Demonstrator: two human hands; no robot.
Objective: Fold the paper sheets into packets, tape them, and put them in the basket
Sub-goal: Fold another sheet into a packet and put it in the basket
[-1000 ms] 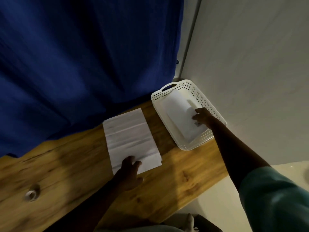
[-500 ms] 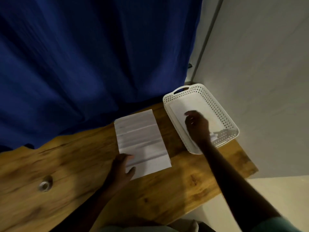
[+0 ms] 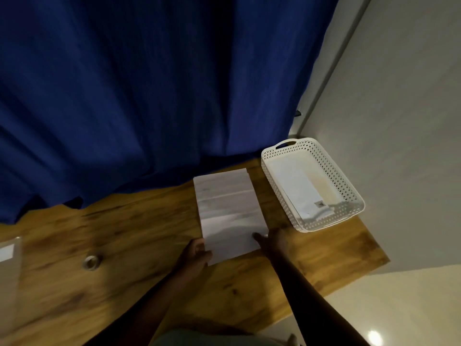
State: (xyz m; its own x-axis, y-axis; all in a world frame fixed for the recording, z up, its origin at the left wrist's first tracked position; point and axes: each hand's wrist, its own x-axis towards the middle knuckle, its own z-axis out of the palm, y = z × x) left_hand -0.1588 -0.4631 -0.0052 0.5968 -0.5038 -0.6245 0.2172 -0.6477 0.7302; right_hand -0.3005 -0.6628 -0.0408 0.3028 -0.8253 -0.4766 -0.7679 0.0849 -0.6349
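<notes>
Wooden table (image 3: 124,245) | creased white paper sheets (image 3: 229,211) | both hands' fingers flat on near corners: left hand (image 3: 194,255), right hand (image 3: 274,242)

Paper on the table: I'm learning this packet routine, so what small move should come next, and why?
Probably lift the paper's near edge and fold it away. It lies flat, both hands, left and right, touch its near corners, and a finished packet already sits in the basket.

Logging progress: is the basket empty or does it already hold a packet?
Not empty. The white basket holds a folded white packet lying flat inside, with a small dark mark near its front end.
</notes>
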